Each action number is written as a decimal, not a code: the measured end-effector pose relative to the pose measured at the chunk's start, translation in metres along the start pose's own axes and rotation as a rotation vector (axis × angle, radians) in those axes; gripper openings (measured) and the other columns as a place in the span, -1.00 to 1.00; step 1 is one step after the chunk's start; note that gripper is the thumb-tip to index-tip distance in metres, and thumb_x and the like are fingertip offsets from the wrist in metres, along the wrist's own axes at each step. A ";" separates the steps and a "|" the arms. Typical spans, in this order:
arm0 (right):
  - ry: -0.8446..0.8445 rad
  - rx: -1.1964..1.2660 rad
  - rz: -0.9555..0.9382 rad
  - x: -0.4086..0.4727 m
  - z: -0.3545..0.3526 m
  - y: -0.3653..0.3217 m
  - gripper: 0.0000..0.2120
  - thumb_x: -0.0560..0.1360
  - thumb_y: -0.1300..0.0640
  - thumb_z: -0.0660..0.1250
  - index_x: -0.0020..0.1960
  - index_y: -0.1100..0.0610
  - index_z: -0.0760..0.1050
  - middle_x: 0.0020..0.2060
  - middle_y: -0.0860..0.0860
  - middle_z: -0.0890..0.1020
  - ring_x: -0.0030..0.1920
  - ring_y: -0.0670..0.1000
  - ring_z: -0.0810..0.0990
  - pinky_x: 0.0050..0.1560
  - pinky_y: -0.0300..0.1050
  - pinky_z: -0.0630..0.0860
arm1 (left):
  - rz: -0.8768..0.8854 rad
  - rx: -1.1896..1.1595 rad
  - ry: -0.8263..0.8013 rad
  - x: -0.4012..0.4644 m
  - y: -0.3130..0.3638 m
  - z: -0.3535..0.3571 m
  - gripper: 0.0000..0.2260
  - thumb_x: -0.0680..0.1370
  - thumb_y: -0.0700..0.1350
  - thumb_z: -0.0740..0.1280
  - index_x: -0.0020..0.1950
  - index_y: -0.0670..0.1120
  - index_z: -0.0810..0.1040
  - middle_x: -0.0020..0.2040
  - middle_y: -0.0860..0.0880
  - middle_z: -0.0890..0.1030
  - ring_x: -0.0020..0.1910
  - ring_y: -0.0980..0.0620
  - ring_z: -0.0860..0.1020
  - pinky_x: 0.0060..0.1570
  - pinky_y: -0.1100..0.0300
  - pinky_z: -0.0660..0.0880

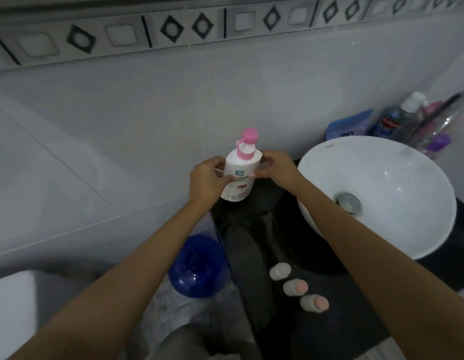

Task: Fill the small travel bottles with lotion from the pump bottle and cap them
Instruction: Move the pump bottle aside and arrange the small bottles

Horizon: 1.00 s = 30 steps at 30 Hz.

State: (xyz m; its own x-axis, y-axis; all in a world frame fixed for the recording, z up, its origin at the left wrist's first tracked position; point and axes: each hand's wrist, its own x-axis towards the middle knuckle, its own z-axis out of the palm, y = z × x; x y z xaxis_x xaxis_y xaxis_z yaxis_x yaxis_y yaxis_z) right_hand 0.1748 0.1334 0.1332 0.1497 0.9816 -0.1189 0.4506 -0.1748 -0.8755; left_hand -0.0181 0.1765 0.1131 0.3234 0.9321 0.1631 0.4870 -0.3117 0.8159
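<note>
Head view: both hands meet around a white pump bottle (237,175) with a pink pump head, which stands at the far end of a dark countertop (254,229), close against the pale tiled wall (121,113). The left hand (206,181) grips the bottle's left side, its fingers curled round the body and its thumb lying across the front near the printed label. The right hand (280,166) holds the bottle's right shoulder, fingertips pinched against the body just below the pink collar. The pump head rises above both sets of fingers, and the bottle leans slightly to the right at the top. Whether its base rests on the countertop or is lifted just clear of it cannot be told.

Well back from the fingers, toward the person, three small travel bottles (298,287) lie in a slanting row on the countertop, apart from both hands. The one nearest the fingers has a whitish top; the two nearer the person show pink at their ends. Whether those are caps or lotion cannot be told.

To the right of the right hand's fingers, a round white basin (407,178) sits on the countertop with a metal drain in its bottom. Beyond the basin, by the wall, stands a blurred cluster of toiletry bottles (405,118). Below and behind the left hand's fingers, off the countertop's edge, is a blue round container (197,266).
</note>
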 end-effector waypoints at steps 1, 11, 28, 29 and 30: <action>-0.004 0.017 0.005 0.008 0.002 0.002 -0.53 0.30 0.30 0.51 0.19 0.16 0.55 0.01 0.00 0.65 0.07 0.02 0.60 0.18 0.08 0.52 | -0.015 -0.004 0.008 0.004 -0.003 0.001 -0.70 0.30 -0.16 0.56 0.00 -0.11 0.63 -0.08 -0.06 0.70 -0.23 0.08 0.60 -0.23 0.40 0.46; -0.031 0.100 0.071 0.046 0.016 0.014 -0.52 0.30 0.34 0.50 0.20 0.16 0.54 -0.08 -0.04 0.63 0.05 0.09 0.60 0.02 0.04 0.60 | -0.071 0.023 0.049 0.021 -0.022 0.012 -0.70 0.34 -0.16 0.54 0.04 -0.15 0.61 -0.04 -0.11 0.69 -0.20 0.07 0.57 -0.16 0.24 0.48; 0.091 0.018 0.248 -0.034 0.006 0.011 -0.46 0.36 0.06 0.50 0.29 0.07 0.43 -0.03 -0.02 0.58 0.03 -0.01 0.57 0.15 0.01 0.53 | -0.105 -0.061 0.203 -0.016 -0.034 0.009 -0.76 0.46 -0.23 0.42 0.11 -0.17 0.54 -0.02 -0.12 0.60 -0.11 0.02 0.55 -0.08 0.17 0.53; 0.097 0.038 0.262 -0.056 0.004 0.012 -0.52 0.38 0.03 0.48 0.25 0.05 0.46 -0.03 -0.02 0.61 0.01 -0.02 0.59 0.14 -0.02 0.53 | -0.087 -0.105 0.215 -0.025 -0.032 0.010 -0.80 0.48 -0.24 0.40 0.09 -0.18 0.54 -0.06 -0.12 0.60 -0.14 0.06 0.55 -0.10 0.21 0.53; 0.109 0.052 0.266 -0.080 0.003 0.015 -0.58 0.39 0.01 0.46 0.21 0.05 0.50 -0.05 -0.02 0.64 -0.02 -0.04 0.60 0.11 -0.06 0.54 | -0.066 -0.145 0.197 -0.036 -0.030 0.012 -0.84 0.49 -0.25 0.39 0.06 -0.18 0.55 -0.09 -0.11 0.60 -0.18 0.13 0.54 -0.12 0.28 0.53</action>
State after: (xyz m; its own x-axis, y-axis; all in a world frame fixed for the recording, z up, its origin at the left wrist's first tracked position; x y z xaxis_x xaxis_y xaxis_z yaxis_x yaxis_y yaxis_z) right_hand 0.1672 0.0523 0.1285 0.3518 0.8871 -0.2989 0.3378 -0.4181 -0.8433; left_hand -0.0344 0.1505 0.0761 0.1235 0.9720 0.1999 0.3755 -0.2323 0.8973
